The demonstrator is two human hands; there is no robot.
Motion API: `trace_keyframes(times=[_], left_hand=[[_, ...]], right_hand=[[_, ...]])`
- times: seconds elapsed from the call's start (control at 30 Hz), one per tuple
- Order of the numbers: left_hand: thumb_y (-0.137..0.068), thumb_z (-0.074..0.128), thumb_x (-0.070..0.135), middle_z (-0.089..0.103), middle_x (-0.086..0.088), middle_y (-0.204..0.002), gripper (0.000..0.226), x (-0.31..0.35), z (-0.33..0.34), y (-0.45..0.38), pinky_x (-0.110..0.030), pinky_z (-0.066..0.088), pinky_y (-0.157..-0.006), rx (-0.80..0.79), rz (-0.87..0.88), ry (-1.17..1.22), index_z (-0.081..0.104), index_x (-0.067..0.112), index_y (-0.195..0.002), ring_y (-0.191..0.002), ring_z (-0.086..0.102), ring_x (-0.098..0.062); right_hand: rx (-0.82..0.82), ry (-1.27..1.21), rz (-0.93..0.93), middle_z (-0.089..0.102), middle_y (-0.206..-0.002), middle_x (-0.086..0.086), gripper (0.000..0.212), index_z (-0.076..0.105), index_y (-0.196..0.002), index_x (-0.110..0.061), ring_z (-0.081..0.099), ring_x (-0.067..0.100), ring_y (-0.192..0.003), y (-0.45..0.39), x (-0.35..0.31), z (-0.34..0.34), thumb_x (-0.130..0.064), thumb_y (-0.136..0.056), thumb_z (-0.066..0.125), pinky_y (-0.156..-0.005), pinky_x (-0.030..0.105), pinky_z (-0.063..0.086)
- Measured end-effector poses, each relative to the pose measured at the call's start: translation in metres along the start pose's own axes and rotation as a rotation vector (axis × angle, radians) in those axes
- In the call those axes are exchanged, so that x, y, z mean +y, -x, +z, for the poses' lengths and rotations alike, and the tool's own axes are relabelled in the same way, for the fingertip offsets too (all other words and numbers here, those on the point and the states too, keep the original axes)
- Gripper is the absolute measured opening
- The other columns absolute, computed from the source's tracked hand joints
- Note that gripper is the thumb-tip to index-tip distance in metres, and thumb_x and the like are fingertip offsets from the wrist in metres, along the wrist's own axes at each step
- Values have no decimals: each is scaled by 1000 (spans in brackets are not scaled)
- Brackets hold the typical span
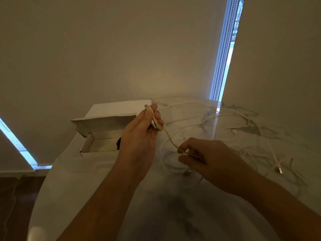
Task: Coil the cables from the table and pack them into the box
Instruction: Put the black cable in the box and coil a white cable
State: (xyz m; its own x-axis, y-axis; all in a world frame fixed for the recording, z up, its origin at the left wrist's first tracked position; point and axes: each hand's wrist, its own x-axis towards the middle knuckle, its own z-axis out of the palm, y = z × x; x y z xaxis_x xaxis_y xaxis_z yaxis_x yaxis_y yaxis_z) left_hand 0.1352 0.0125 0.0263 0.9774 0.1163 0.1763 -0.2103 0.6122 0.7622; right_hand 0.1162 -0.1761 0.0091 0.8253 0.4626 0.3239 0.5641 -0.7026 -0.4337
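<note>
White cable (169, 138) coiled in left hand (141, 131), apparently pinched by right hand (205, 159).

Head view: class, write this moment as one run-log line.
left hand: holds coil | right hand: pinches white cable | cardboard box: open | loose cables: on table

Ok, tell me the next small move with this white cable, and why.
Probably bring the right hand up and lay another loop onto the coil held by the left hand: the white cable runs from coil to right hand, more lies loose on the table.
</note>
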Motion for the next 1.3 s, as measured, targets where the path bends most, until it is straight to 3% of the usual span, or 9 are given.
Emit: trace_keyframes(times=[0.2,0.37,0.5,0.73,0.83,0.93,1.0,1.1,1.3], left_hand=[[-105,45,23,70,2,-87,29,-14,-1,7,-37,52,-91,-11,156,-709,70,20,-91,-89,65,-16],[-105,42,27,66,5,-82,31,-19,-1,10,-27,50,-77,-100,166,-1088,66,18,-88,-78,60,-2],[-103,44,27,65,-6,-78,30,-24,2,15,-38,53,-74,-209,154,-1226,66,11,-89,-75,62,-19],[-98,48,50,57,9,-60,39,-12,8,19,-29,50,-71,-357,-54,-1101,74,24,-87,-61,54,-4],[-86,54,62,55,-14,-67,53,-8,4,16,-30,43,-64,-452,-35,-1160,74,13,-90,-61,49,-12],[-92,59,50,61,-24,-81,34,-5,0,15,-35,47,-66,-489,-25,-1098,76,21,-91,-68,55,-29],[-95,57,44,68,-15,-83,28,-5,0,15,-29,51,-72,-472,-40,-1050,78,26,-92,-77,62,-30],[-96,54,41,60,15,-61,31,-6,0,14,-26,48,-80,-427,-107,-911,78,22,-89,-63,56,-2],[-92,55,32,55,-1,-69,31,-7,4,12,-25,45,-71,-394,-287,-339,77,10,-90,-66,52,-9]], right_hand=[[35,66,-89,49,-67,-22,9,56,-93,-37,54,-2,-75,3,-7,-3,-45,-91,60,-62,10,40],[143,89,-147,51,-72,-18,3,56,-91,-32,53,6,-70,2,-1,-9,-35,-92,58,-61,15,40],[199,145,-183,46,-77,-22,5,56,-92,-31,48,3,-74,-2,9,-13,-35,-93,53,-63,15,40],[316,197,-135,51,-87,-16,17,62,-98,-26,44,1,-74,-7,23,-20,-38,-97,49,-69,14,31],[349,157,-121,57,-94,-9,23,63,-101,-23,53,8,-79,-9,28,-21,-38,-97,46,-67,24,42],[364,122,-106,61,-98,-4,32,68,-108,-23,59,16,-84,-8,33,-20,-42,-97,44,-67,33,51],[372,130,-107,62,-97,-3,36,70,-111,-23,60,16,-84,-9,35,-19,-44,-97,43,-68,31,52],[369,131,-91,63,-96,-3,41,69,-115,-26,59,14,-84,-10,36,-16,-47,-97,39,-68,28,51],[348,95,-48,69,-98,-13,37,67,-120,-27,56,0,-82,-12,28,-9,-43,-98,42,-72,2,36]])
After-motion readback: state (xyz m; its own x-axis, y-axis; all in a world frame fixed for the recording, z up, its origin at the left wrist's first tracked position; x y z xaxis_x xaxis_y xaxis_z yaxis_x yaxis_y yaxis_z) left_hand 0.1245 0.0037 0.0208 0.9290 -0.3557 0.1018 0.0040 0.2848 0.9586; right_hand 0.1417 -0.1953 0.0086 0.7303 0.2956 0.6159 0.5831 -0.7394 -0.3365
